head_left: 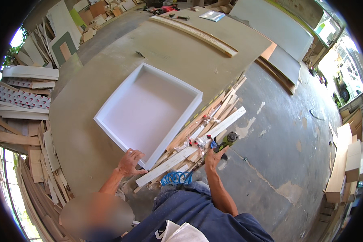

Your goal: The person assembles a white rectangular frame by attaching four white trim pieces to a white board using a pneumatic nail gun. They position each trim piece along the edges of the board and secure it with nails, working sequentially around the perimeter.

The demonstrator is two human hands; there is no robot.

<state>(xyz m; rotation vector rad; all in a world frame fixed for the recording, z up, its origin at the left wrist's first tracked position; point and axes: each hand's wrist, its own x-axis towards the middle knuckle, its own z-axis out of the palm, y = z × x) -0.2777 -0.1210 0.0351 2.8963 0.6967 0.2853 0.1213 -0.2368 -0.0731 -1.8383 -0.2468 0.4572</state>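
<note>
A shallow white open-topped box point(147, 107), like a drawer, lies tilted to my view on the large worktable. At its near corner, my left hand point(130, 162) grips the box wall, fingers over the rim and thumb spread along the outside. Off the table's right edge, my right hand point(214, 158) is wrapped round a green-and-black air tool point(230, 138), apart from the box. The tool's exact kind is hard to make out. A coiled blue hose point(176, 177) hangs by my waist; where it joins the tool is hidden.
Wood strips and offcuts point(226, 109) are piled along the table's point(80, 121) right edge. A long wooden strip point(195, 34) lies at the table's far side, with a small dark object point(140, 54) nearer. Boards stand stacked left; the concrete floor point(278, 141) spreads right.
</note>
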